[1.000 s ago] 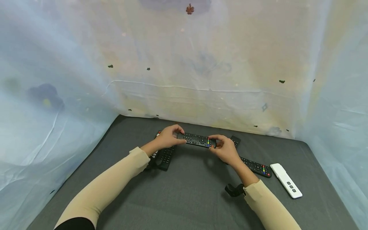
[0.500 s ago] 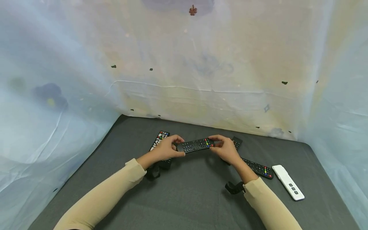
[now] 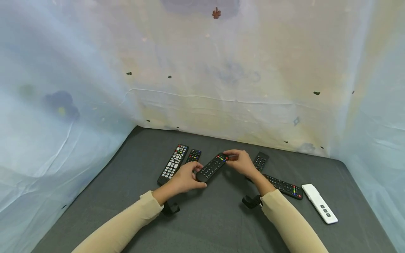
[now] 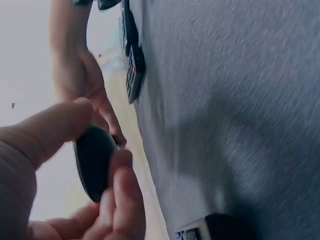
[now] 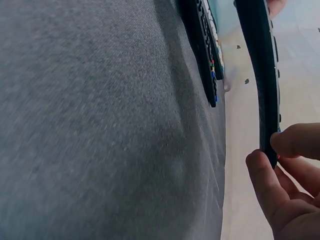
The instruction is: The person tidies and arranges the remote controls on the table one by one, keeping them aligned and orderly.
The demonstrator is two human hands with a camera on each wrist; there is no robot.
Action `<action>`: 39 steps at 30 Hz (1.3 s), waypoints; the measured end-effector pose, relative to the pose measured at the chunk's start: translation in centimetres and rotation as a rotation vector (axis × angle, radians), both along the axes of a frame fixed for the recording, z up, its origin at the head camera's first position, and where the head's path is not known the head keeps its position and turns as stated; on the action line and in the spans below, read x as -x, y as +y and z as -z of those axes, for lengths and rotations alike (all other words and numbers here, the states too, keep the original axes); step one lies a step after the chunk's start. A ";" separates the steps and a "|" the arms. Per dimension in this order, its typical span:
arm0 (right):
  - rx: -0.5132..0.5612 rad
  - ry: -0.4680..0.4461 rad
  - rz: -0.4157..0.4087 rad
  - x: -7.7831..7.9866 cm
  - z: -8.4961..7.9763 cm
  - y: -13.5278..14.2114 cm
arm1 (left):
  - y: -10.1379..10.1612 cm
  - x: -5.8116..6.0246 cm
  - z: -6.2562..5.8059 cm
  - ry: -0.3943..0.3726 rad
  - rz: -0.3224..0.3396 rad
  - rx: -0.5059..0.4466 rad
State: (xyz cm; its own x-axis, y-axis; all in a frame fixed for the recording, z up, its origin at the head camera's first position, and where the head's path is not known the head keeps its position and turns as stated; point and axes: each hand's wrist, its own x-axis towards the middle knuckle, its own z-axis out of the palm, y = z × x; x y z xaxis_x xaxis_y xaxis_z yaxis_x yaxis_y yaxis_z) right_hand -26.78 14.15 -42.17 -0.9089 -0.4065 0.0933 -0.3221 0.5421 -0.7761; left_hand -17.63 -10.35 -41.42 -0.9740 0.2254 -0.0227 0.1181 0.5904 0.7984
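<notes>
A black remote control (image 3: pixel 212 168) is held above the grey table, its far end turned to the right and its buttons upward. My left hand (image 3: pixel 183 180) grips its near end between thumb and fingers; the left wrist view shows the rounded end of the remote control (image 4: pixel 94 162) between them. At the far end, by the coloured buttons, my right hand (image 3: pixel 242 164) pinches it with the fingertips. From the right wrist view, the thin side of the remote control (image 5: pixel 262 75) is seen, raised off the cloth.
Left of the hands lie a black remote with white buttons (image 3: pixel 173 164) and a partly covered black remote (image 3: pixel 194 155). On the right are two more black remotes, one tilted (image 3: pixel 261 161) and one lengthwise (image 3: pixel 284 187), plus a white remote (image 3: pixel 320 204). Patterned curtains (image 3: pixel 221 70) surround the grey table (image 3: pixel 205 225).
The held remote has swung from nearly sideways to a slant, its left end coming toward me. My left hand has moved nearer, uncovering the remotes at the left.
</notes>
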 end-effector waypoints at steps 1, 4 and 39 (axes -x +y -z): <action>0.003 -0.004 -0.006 0.1 0.1 -0.3 | 0.0 -0.1 0.2 0.001 -0.006 0.007; 0.010 -0.011 -0.022 0.5 0.3 -1.0 | 0.1 -0.4 0.8 -0.001 -0.026 0.031; -0.152 -0.066 -0.061 3.5 1.8 -4.4 | 3.4 -0.5 1.9 0.112 -0.118 0.466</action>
